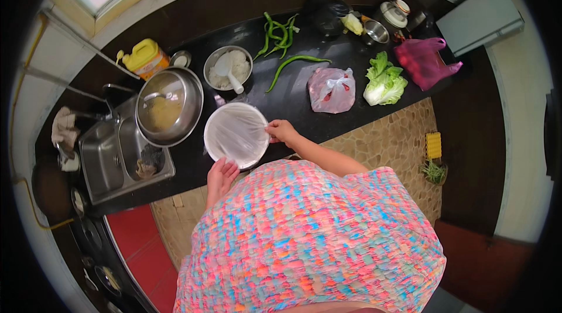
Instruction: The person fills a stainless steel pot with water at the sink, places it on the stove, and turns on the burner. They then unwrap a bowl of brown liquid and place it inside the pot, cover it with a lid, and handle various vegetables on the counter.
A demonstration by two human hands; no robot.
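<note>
A round bowl (237, 133) covered with clear plastic film stands at the counter's front edge, right before me. The film is drawn over its pale rim and creased near the right side. My right hand (281, 132) pinches the film at the rim on that side. At the near left of the rim is my left hand (223, 177), palm up with its fingers extended; whether it touches the bowl I cannot tell. What the bowl contains is blurred by the film. Just behind it, a metal bowl of cooked rice (241, 65) holds a white rice paddle (230, 74).
Left are a lidded steel pan (175, 115), a double sink (100, 168) and a yellow jug (145, 56). Green chillies (281, 36), a knotted bag of meat (331, 98), lettuce (384, 87) and a pink bag (423, 63) lie right on the black counter (290, 98).
</note>
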